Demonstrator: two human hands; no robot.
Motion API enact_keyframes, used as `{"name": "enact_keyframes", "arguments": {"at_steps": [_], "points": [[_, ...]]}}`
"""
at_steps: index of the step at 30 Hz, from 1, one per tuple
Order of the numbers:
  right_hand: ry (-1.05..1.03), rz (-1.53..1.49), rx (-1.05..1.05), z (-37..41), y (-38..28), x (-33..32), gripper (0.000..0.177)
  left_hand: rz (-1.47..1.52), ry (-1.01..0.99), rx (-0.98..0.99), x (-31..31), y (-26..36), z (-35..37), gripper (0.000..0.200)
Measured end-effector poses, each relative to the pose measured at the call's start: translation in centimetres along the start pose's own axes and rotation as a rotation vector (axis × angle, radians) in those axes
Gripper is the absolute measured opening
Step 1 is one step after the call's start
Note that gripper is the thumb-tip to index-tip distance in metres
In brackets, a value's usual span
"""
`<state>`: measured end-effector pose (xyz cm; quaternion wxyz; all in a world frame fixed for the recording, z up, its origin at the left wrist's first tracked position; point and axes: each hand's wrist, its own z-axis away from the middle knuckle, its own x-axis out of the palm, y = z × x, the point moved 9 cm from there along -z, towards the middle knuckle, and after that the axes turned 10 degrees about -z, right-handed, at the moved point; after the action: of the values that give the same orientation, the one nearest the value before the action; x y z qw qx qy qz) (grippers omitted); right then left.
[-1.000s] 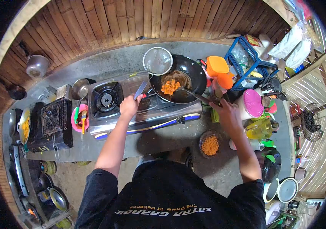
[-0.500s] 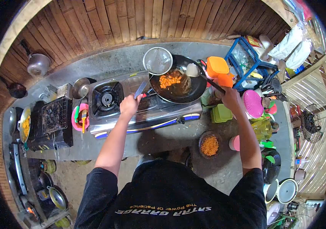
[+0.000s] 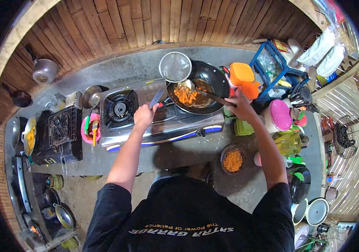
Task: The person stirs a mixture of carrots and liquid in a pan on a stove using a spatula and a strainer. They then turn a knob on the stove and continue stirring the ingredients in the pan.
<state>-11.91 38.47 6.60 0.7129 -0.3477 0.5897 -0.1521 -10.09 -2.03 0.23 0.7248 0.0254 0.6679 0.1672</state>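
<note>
My left hand (image 3: 144, 116) is closed round the grey handle of a round mesh strainer (image 3: 175, 66), which is held at the wok's upper left rim. My right hand (image 3: 241, 107) grips the dark handle of a spatula (image 3: 214, 99). Its pale metal head dips into the black wok (image 3: 218, 80), among orange fried pieces (image 3: 186, 96) in brown oil. The wok sits on the right burner of the gas stove (image 3: 162, 129), its red and black handle close to my left hand.
The bare left burner (image 3: 120, 108) lies beside a pink bowl (image 3: 90, 128) with utensils. A bowl of shredded orange food (image 3: 233, 161) stands at the counter's front. Orange tubs (image 3: 241, 73), a green container (image 3: 243, 127), a pink-lidded tub (image 3: 280, 115) and a blue rack (image 3: 272, 63) crowd the right.
The spatula head has swept left across the wok into the orange pieces, and my right hand has shifted left with it. The strainer stays nearly in place.
</note>
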Motion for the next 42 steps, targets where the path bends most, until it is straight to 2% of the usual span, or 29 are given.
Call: {"name": "enact_keyframes", "arguments": {"at_steps": [2, 8, 11, 14, 17, 20, 23, 26, 29, 32, 35, 38, 41, 42], "points": [[0.061, 0.157, -0.093, 2.1, -3.0, -2.6, 0.045, 0.002, 0.008, 0.006, 0.0, 0.0, 0.0, 0.056], [0.201, 0.137, 0.061, 4.2, -3.7, -5.7, 0.043, -0.003, -0.004, 0.003, 0.2, -0.1, -0.1, 0.055], [0.347, 0.216, -0.054, 4.0, -2.1, -5.3, 0.045, 0.008, 0.014, 0.004, 0.2, -0.2, -0.2, 0.055], [0.205, 0.167, 0.093, 3.4, 2.4, -3.1, 0.042, 0.009, 0.01, 0.01, 0.3, -0.2, -0.3, 0.055], [0.138, 0.231, -0.043, 3.4, 3.3, -0.4, 0.041, 0.01, 0.01, 0.008, 0.4, -0.3, -0.4, 0.055], [0.033, 0.006, 0.162, 5.4, -2.2, -0.3, 0.04, 0.001, 0.013, 0.011, 0.6, -0.4, -0.5, 0.054], [0.107, 0.126, 0.017, 5.7, -2.1, -0.7, 0.045, 0.004, 0.012, 0.012, 0.4, -0.3, -0.5, 0.054], [0.149, 0.224, 0.187, 7.0, -6.7, -3.4, 0.043, 0.001, 0.019, 0.016, 0.2, -0.3, -0.4, 0.054], [0.247, 0.262, 0.032, 5.9, -2.1, -3.9, 0.047, 0.004, 0.019, 0.016, 0.3, -0.3, -0.4, 0.055], [0.292, 0.339, 0.178, 6.5, -3.2, -5.2, 0.041, -0.006, 0.027, 0.017, 0.3, -0.5, -0.6, 0.055], [0.164, 0.381, 0.209, 6.8, -3.2, -5.2, 0.039, -0.008, 0.038, 0.024, 0.0, -0.6, -0.6, 0.055], [0.038, 0.313, 0.124, 6.2, -1.1, -3.6, 0.052, -0.005, 0.037, 0.028, 0.0, -0.6, -0.6, 0.055], [-0.181, 0.175, 0.178, 5.7, -3.5, -1.5, 0.039, -0.015, 0.033, 0.025, -0.1, -0.5, -0.6, 0.055], [-0.159, 0.103, 0.231, 5.6, -3.5, -1.2, 0.036, -0.019, 0.032, 0.023, -0.2, -0.4, -0.5, 0.055]]}}
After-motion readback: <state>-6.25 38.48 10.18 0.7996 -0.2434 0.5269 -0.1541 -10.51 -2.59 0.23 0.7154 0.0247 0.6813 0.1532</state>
